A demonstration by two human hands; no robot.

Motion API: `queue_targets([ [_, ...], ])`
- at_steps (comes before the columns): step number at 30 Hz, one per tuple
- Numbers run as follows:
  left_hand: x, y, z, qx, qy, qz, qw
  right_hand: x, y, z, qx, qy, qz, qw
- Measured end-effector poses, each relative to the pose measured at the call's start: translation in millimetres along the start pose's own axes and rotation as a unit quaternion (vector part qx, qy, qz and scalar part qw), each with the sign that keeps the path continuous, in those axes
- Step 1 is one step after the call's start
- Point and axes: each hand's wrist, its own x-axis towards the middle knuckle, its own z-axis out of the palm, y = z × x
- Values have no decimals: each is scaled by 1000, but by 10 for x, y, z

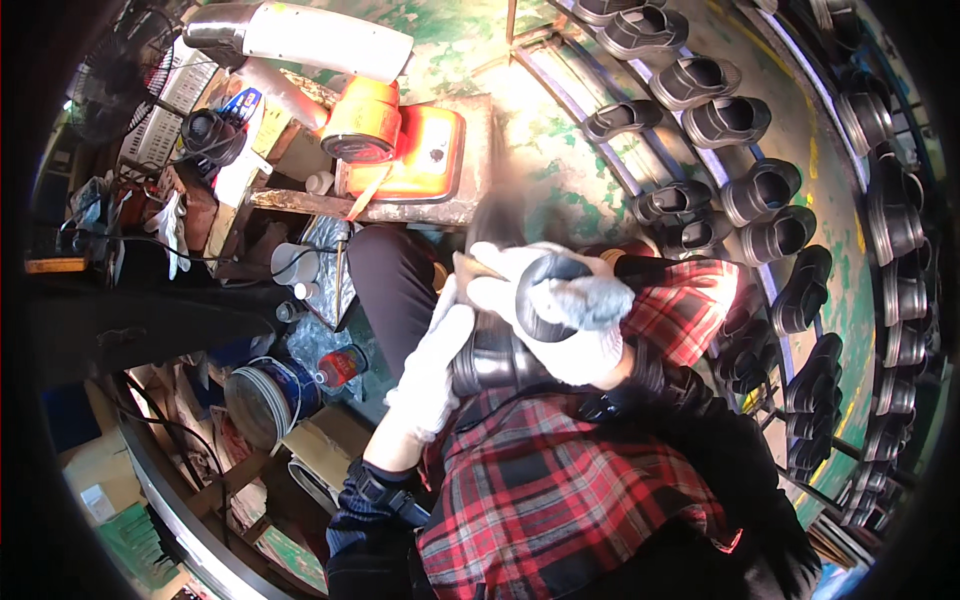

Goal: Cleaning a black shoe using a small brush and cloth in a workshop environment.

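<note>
A long green conveyor curves along the right side, and many black shoes stand on it in rows — all much the same shape. At the top left is an orange machine with a white pipe above it, and a blue-and-white tin sits lower left on the cluttered floor.

In the middle the person wears a red checked shirt. Both hands have white gloves on. The black shoe is in the person's lap, just under the hands. The left hand lies along the left side of the shoe, fingers wrapped on it. The right hand is closed round a dark round piece at the top of the shoe — I cannot tell just what that piece is.

The shoe looks shiny and smooth, so it may be slippery; the cloth gloves should help. It looks like rubber, bendy and not easy to break, and likely light enough for one hand. The best place to hold it seems to be the sides near the sole, where it is thick and firm. The open top would squash if squeezed.
</note>
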Motion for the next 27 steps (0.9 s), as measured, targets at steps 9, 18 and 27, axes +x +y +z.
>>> queue_targets([
  [9, 314, 55, 16, -301, -127, -59, 943, -272, -87, -147, -310, -54, 11, 949],
  [18, 119, 18, 222, -400, -57, -44, 914, -301, -184, -267, -94, 122, -31, 988],
  [27, 147, -66, 239, -512, -268, -201, 791, -103, 63, -566, 145, 184, 81, 969],
])
